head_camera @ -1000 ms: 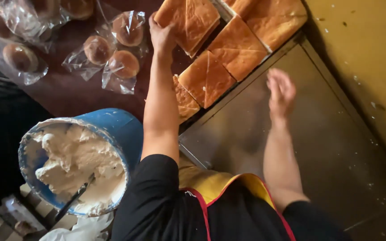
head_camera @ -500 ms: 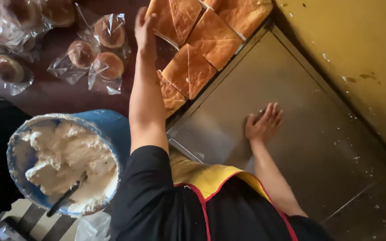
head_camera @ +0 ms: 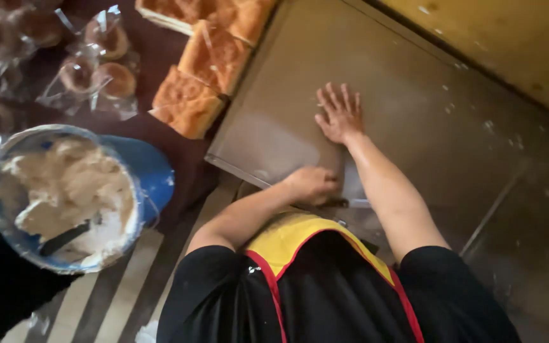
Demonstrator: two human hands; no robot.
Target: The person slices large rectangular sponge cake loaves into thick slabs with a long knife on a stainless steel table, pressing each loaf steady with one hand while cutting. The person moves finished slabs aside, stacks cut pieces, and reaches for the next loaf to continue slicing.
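right hand flat, fingers spread on the bare metal tray, left hand clenched at its near edge, bread slabs beyond the fingertips, probably shifting the tray, steady grip needed next

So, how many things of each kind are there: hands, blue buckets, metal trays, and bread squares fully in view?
Hands: 2 (left hand, right hand)
Blue bucket: 1
Metal tray: 1
Bread squares fully in view: 2
Total: 6
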